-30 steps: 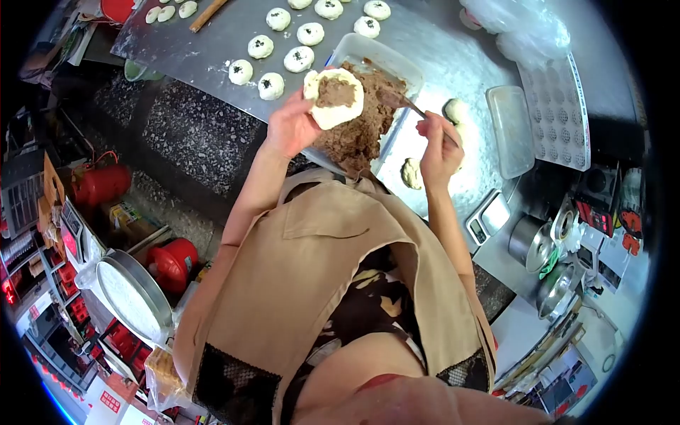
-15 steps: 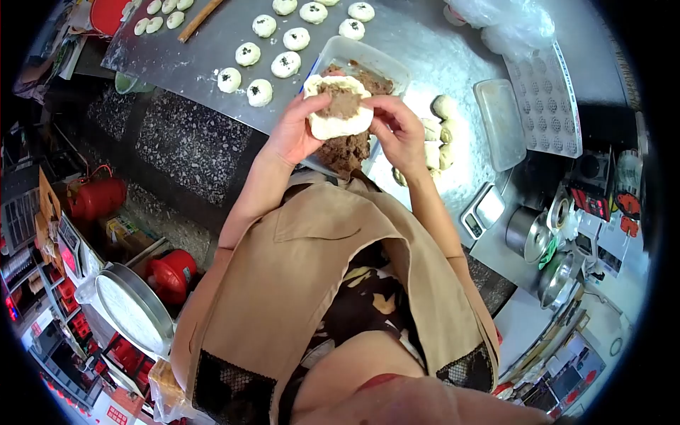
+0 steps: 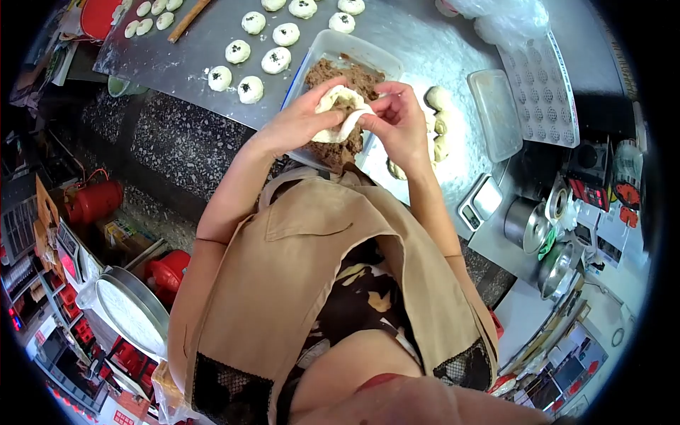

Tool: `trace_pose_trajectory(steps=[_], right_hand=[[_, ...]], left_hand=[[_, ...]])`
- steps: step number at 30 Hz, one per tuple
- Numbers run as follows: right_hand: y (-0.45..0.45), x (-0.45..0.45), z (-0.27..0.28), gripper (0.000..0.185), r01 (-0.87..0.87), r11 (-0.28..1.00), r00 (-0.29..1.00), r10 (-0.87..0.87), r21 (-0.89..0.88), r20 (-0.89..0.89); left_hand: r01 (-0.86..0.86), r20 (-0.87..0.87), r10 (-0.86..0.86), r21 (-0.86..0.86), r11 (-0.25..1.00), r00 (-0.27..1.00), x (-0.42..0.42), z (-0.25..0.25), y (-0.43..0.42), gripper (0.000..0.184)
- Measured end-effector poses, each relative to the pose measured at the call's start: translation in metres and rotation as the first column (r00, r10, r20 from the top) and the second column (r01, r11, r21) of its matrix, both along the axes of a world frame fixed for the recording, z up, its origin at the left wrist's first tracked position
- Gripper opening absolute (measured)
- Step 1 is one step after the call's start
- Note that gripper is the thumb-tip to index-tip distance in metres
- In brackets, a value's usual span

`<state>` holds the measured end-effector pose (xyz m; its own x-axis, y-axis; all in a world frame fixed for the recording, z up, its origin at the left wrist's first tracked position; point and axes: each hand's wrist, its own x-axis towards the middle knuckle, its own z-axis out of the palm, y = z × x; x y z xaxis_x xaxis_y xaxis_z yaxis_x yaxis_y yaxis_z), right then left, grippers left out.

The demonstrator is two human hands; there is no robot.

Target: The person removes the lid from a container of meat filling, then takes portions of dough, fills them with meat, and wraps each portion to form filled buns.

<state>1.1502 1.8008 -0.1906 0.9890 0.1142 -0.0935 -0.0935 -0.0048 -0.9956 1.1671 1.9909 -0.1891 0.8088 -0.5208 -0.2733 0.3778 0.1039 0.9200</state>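
A round dough wrapper (image 3: 347,133) with brown filling in its middle is held between both hands, its rim partly folded up. My left hand (image 3: 301,122) cups the wrapper from the left, with the thumb over the filling. At the right rim my right hand (image 3: 397,122) pinches the dough between thumb and fingers. Directly beneath is a clear plastic tub (image 3: 392,62) of brown filling (image 3: 333,74). To the right of the tub, pale pieces of dough (image 3: 440,120) lie on the metal table, some hidden behind my right hand.
Several finished-looking buns with dark specks (image 3: 276,60) sit on the metal table (image 3: 205,42) at the back left, near a rolling pin (image 3: 189,21). Rightward are a clear lid (image 3: 494,113), a patterned tray (image 3: 542,88), a digital scale (image 3: 480,202) and a metal pot (image 3: 524,223).
The wrapper has gone from lying open and flat to being gathered, its edges folded up around the filling. My right fingers have drawn the right rim inward. The view has shifted slightly.
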Motion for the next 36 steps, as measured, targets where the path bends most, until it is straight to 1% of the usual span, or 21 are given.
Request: trace_pose_trajectory(steps=[1,2,4,6,7,11,13,14,16,17,19,20,22,26,28,29,30,32,34,35,36], right_hand=[[-0.003,0.001,0.0,0.04,-0.007,0.998,0.999,0.011,0.067,-0.052],[-0.006,0.003,0.001,0.044,-0.008,0.991,0.995,0.021,0.134,-0.102],[-0.01,0.002,0.002,0.04,-0.042,0.992,0.991,0.057,0.115,-0.125],[-0.007,0.001,0.004,0.039,-0.075,0.982,0.988,0.096,0.175,-0.117],[-0.007,0.0,0.002,0.03,-0.063,0.988,0.996,0.071,0.138,-0.06],[-0.01,-0.005,-0.006,0.021,-0.077,0.997,0.997,0.077,0.013,-0.001],[-0.005,-0.009,-0.006,0.014,0.045,0.986,0.942,0.012,-0.161,0.337],[-0.004,-0.01,-0.006,0.014,0.042,0.986,0.941,0.014,-0.159,0.337],[-0.003,-0.01,-0.009,0.017,0.109,0.99,0.931,-0.07,-0.091,0.357],[-0.003,-0.01,-0.01,0.017,0.109,0.99,0.932,-0.07,-0.089,0.357],[-0.006,-0.011,-0.012,0.019,0.005,0.999,0.994,-0.001,-0.036,0.11],[-0.005,-0.013,-0.011,0.019,0.004,0.999,0.994,0.0,-0.036,0.111],[-0.002,-0.018,-0.006,0.019,0.096,0.995,0.989,-0.091,-0.035,0.12],[-0.003,-0.015,-0.005,0.019,0.106,0.994,0.986,-0.107,0.011,0.126],[-0.009,-0.015,-0.011,0.022,0.042,0.918,0.923,0.115,-0.393,0.367],[-0.009,-0.017,-0.009,0.025,0.086,0.895,0.868,0.149,-0.438,0.473],[-0.007,-0.019,-0.003,0.025,0.082,0.896,0.868,0.151,-0.437,0.474],[-0.002,-0.02,0.011,0.024,0.108,0.953,0.927,0.007,-0.284,0.376],[-0.006,-0.016,0.006,0.021,0.087,0.944,0.922,0.045,-0.317,0.385],[-0.01,-0.014,-0.001,0.019,0.088,0.987,0.959,-0.048,-0.131,0.279],[-0.013,-0.011,-0.001,0.018,0.11,0.992,0.98,-0.118,0.059,0.158]], left_hand=[[0.002,0.001,-0.002,0.0,1.0,1.0,-0.001,0.002,-0.001,0.054],[-0.072,0.001,0.073,-0.079,0.994,0.997,-0.001,0.004,-0.002,0.05],[-0.136,-0.012,0.136,-0.158,0.978,0.991,-0.002,0.001,-0.005,0.046],[-0.157,0.2,0.138,0.08,0.984,0.97,0.001,-0.002,-0.006,0.036],[-0.131,0.207,0.099,0.149,0.98,0.973,0.0,0.0,-0.003,0.028],[-0.026,0.198,-0.019,0.219,0.975,0.98,-0.002,0.01,-0.003,0.024],[-0.032,0.265,-0.048,0.289,0.957,0.963,-0.001,0.008,-0.004,0.024],[-0.034,0.265,-0.046,0.291,0.956,0.963,0.001,0.004,-0.002,0.024],[-0.124,0.567,-0.094,0.334,0.934,0.818,0.003,-0.006,0.002,0.028],[-0.124,0.567,-0.095,0.336,0.934,0.819,0.003,-0.002,0.002,0.028],[-0.155,0.611,-0.159,0.428,0.89,0.775,0.002,0.008,-0.001,0.023],[-0.156,0.612,-0.158,0.428,0.89,0.775,0.002,0.008,-0.004,0.023],[-0.162,0.299,0.1,0.188,0.969,0.949,0.001,0.007,-0.008,0.017],[-0.06,0.269,0.002,0.206,0.977,0.963,0.005,0.008,-0.006,0.013],[-0.013,0.305,-0.117,0.393,0.92,0.945,0.009,0.007,-0.005,0.014],[-0.017,0.307,-0.115,0.394,0.919,0.945,0.008,0.01,-0.006,0.014],[-0.011,0.313,-0.14,0.435,0.9,0.939,0.007,0.016,-0.007,0.016],[-0.009,0.317,-0.163,0.477,0.879,0.934,0.008,0.02,-0.007,0.018],[0.089,0.216,-0.157,0.294,0.952,0.964,0.019,0.017,-0.005,0.024],[0.017,0.0,-0.017,-0.068,0.998,1.0,0.022,0.013,-0.004,0.042],[0.018,0.01,-0.018,-0.067,0.998,1.0,0.015,0.01,-0.007,0.042]])
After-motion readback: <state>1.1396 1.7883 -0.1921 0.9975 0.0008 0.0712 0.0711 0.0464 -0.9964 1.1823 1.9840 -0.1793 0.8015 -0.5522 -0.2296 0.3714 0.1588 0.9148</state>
